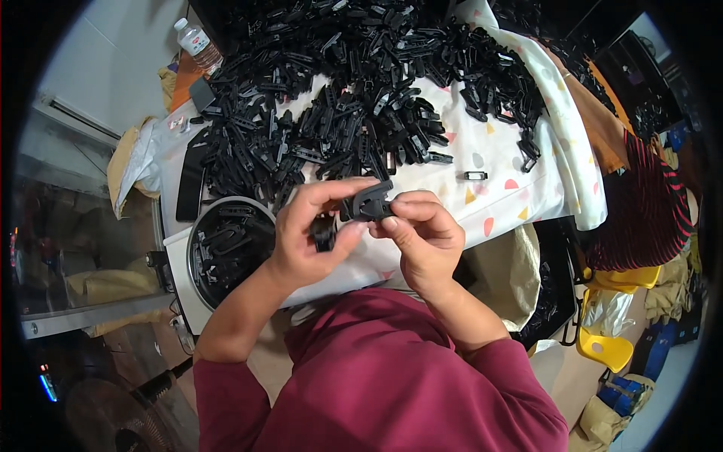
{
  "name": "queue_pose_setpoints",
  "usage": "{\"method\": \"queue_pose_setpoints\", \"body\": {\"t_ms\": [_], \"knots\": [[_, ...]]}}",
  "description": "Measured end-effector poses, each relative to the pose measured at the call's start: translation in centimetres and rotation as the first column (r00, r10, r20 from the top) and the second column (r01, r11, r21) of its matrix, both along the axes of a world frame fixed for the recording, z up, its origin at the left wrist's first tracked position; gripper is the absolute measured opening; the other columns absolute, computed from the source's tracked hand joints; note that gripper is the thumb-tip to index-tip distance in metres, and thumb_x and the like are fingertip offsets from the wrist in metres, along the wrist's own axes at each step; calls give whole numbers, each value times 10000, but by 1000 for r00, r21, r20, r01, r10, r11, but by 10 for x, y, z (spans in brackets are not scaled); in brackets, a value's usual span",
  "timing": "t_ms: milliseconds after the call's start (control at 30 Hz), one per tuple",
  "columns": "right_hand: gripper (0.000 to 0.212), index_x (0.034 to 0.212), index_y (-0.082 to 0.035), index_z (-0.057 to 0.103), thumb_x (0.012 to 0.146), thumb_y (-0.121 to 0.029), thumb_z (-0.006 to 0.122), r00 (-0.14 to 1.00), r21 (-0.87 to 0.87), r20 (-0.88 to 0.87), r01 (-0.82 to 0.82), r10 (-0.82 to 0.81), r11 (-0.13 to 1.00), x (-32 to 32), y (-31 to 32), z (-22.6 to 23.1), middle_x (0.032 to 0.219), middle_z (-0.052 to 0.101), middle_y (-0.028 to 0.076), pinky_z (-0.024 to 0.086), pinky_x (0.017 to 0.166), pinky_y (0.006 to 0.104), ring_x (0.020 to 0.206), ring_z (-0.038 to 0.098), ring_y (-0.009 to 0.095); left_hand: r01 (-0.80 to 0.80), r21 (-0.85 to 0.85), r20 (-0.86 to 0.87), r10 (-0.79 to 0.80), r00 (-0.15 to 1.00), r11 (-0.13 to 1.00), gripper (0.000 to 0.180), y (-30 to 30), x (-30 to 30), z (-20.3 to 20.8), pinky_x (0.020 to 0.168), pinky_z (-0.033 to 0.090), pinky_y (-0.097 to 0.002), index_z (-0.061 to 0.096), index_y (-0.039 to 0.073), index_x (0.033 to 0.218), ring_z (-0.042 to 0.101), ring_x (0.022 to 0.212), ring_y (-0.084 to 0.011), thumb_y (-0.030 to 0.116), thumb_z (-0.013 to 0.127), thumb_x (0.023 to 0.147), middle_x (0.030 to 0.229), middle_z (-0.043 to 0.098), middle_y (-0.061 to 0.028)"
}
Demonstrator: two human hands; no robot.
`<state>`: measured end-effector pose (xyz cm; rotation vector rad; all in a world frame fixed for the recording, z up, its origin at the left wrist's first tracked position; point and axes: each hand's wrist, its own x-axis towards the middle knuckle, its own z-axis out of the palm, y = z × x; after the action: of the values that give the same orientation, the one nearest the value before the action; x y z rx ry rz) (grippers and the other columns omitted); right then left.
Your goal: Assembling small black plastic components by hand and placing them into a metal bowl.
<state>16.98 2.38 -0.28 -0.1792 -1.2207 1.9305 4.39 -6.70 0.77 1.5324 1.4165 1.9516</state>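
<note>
Head view, only angle I've got: person in a maroon top stands at a table w/ a white cloth [497, 151] dotted in pastel shapes, and there's a huge heap of black clips [361, 90] spread over it.

Both hands are up in front of the chest, just over the table edge. The black plastic clip [370, 203] sits between them. Left hand [309, 237] is closed around the left end, thumb under, fingers curled over the top, and a 2nd dark piece pokes out below the palm, can't tell if it's a separate part or the same one. Right hand [422, 233] pinches the right end, thumb and index tight on it. So both clamped on that clip, neither loose.

Handling, imo: small molded plastic, prob very light, stiff w/ a bit of spring in the thin bits. Smooth surface so could be slippery, but the ribs give some bite. Not fragile-looking, though thin tabs might snap if bent hard. Best hold looks like the thick ends, like now, fingers off the middle.

Other stuff: round white bucket [226, 248] at lower left w/ more black parts inside, just beside the left forearm. One small lone piece [475, 175] lies apart on the cloth. Clear water bottle [197, 41] at the far corner. Yellow chair [606, 346] off to the right.
</note>
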Motion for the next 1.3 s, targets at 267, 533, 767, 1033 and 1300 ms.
{"method": "queue_pose_setpoints", "body": {"t_ms": [267,533,767,1033,1300], "knots": [[303,1080,30,509,802,-10,620,885,508,449,-138,-125,850,2,8,11,1038,531,128,488,706,261,927,546,166,-24,-268,118,57,991,963,321,-9,6,3,839,448,-314,490,-8,1026,583,921,-199,98,674,786,967,608,-137],[346,1082,-3,551,793,-157,661,696,497,714,-428,-76,755,14,38,-21,907,581,109,489,686,302,833,589,218,32,-398,603,235,762,917,153,-13,-19,-24,754,442,-269,470,52,947,558,828,-142,20,536,813,966,617,-103],[288,1020,-55,613,739,-115,637,392,834,548,-184,-739,521,2,152,-69,961,600,128,478,710,346,910,570,299,-588,-598,-687,30,726,544,173,29,-87,-30,680,462,-355,601,45,852,581,773,-269,147,640,718,817,579,-102],[249,1027,-51,614,782,-89,594,476,875,483,-278,-735,396,2,139,-64,835,596,92,480,666,323,778,566,246,-454,-792,-459,92,884,407,242,36,-75,-20,669,468,-349,569,1,908,600,801,-239,150,635,730,845,616,-83],[230,1036,-12,579,817,-72,618,907,725,394,-207,-148,656,3,65,6,749,609,55,446,513,224,583,561,115,442,-599,527,-86,845,667,292,25,-50,20,611,449,-231,560,9,1032,569,691,-100,132,648,782,822,630,-62]]}}
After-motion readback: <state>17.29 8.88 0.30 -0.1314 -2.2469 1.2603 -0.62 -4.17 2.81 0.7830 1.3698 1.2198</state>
